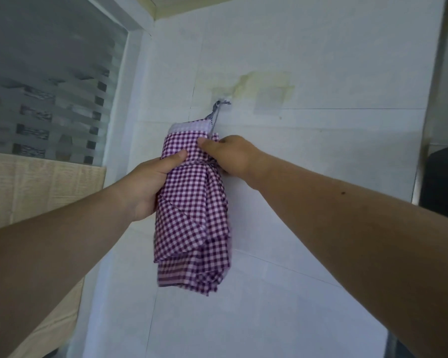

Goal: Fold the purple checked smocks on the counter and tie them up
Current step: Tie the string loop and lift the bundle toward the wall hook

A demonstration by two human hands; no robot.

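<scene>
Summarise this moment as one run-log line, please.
left hand: grips smock bundle | right hand: pinches top | strap: on wall hook

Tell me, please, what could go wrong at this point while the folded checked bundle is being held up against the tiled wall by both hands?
The smock bundle seems to hang by a thin strap from a small wall hook; if either gives way on release, it may drop. The left hand and right hand grip only its upper part, so the loose layers at the bottom could unfold. The tie around its middle may also slip.
</scene>
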